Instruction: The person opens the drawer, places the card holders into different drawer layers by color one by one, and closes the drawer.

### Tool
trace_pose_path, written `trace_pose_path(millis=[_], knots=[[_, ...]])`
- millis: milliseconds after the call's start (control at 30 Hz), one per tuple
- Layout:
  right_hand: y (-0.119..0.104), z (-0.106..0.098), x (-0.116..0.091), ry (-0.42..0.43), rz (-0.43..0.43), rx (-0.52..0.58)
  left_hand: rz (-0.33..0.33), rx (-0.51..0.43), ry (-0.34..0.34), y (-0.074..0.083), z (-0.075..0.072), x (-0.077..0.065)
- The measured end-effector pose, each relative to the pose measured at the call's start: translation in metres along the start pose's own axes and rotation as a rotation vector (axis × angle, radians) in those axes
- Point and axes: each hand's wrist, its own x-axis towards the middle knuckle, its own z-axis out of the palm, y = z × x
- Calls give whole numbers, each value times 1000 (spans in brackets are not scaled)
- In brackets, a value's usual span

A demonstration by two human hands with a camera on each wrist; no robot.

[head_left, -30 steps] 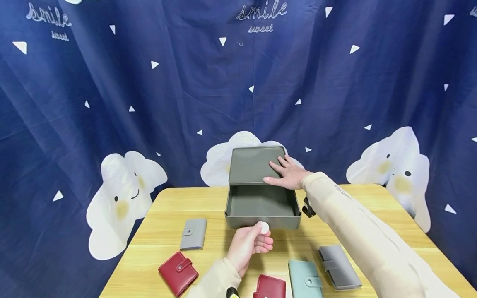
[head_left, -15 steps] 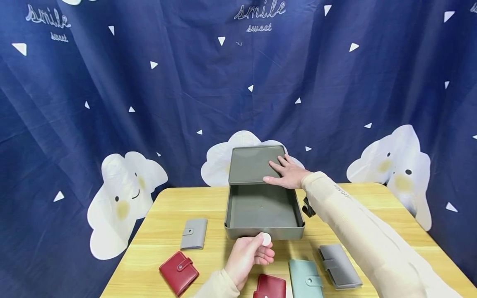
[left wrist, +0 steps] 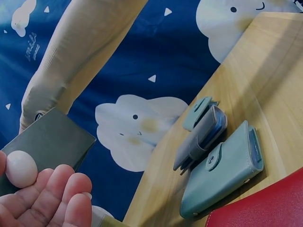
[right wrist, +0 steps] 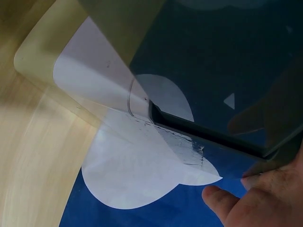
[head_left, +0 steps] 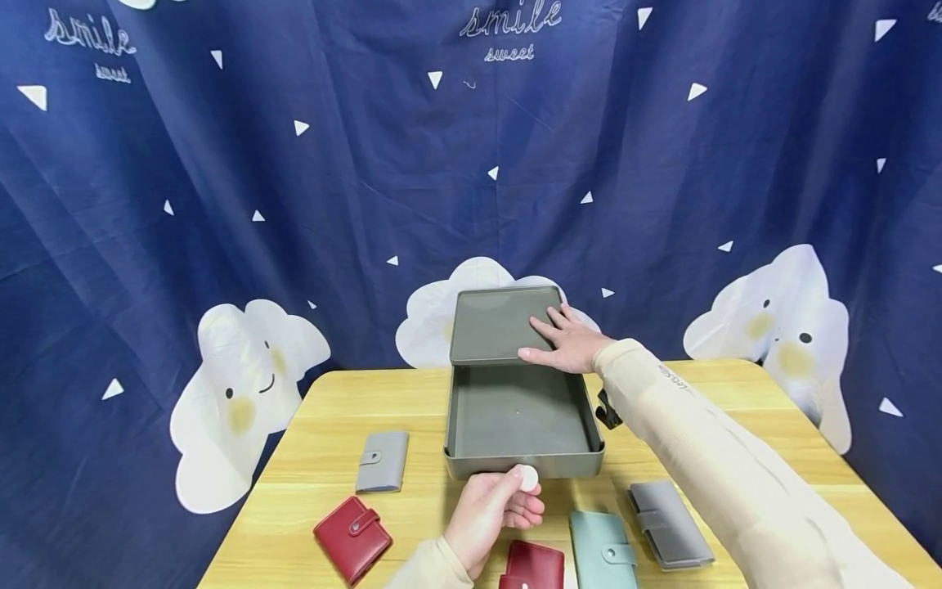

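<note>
A dark grey drawer box [head_left: 493,327] stands at the back of the table with its drawer [head_left: 482,467] pulled out towards me. No item shows inside the drawer in the head view. My left hand [head_left: 491,511] pinches the round white knob [head_left: 528,478] on the drawer's front; in the left wrist view the knob [left wrist: 21,169] sits by the thumb, the other fingers loosely bent. My right hand [head_left: 565,342] rests with spread fingers on the right part of the box's top. In the right wrist view, part of the right hand [right wrist: 265,203] shows beside the box's glossy dark surface.
Around the drawer lie a small grey wallet [head_left: 383,462], a red wallet [head_left: 352,541], another red wallet [head_left: 531,566], a mint wallet [head_left: 603,550] and a long grey wallet [head_left: 670,525]. The wooden table [head_left: 419,409] meets a blue curtain [head_left: 353,204] behind.
The drawer has slid further out towards me, with the left hand moving back on its knob. The right hand has stayed on the box top.
</note>
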Motion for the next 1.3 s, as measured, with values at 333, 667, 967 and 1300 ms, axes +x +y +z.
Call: trace_pose_path(millis=[333, 667, 967, 1300], knots=[[1, 3, 2, -2, -1, 11, -4, 17, 13, 0, -2, -3], [3, 3, 0, 11, -3, 20, 25, 67, 5, 11, -26, -16], [3, 2, 0, 19, -1, 20, 84, 147, -20, 36, -44, -29], [3, 4, 1, 29, -16, 13, 225, 103, -18, 51, -67, -44]])
